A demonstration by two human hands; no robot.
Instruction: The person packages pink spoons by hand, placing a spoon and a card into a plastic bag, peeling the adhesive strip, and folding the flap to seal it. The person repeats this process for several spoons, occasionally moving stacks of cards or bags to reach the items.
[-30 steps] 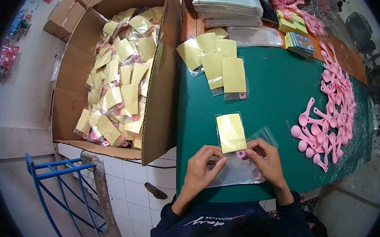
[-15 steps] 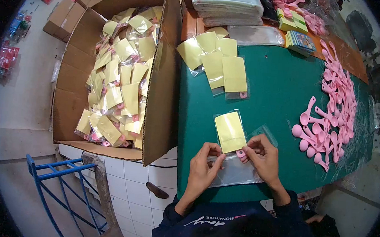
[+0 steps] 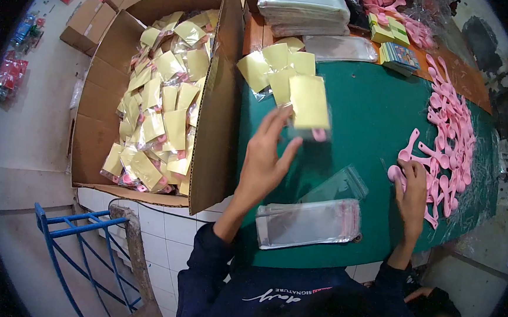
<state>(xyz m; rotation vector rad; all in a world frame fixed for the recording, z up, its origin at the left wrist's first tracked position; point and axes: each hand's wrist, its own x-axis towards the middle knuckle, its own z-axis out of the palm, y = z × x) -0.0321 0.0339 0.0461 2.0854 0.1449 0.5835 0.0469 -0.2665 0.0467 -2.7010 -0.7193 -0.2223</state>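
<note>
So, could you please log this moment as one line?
left hand: open, at yellow-card packet | right hand: at pink spoons, grip unclear | clear bags: stacked on green table

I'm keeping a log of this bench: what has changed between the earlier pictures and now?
The bagged yellow card moved forward onto the other packets; the left hand moved forward beside it, grip unclear. The right hand let go of it and moved right to the pink scoops. The stack of clear bags is now uncovered. The cardboard box stayed put.
</note>
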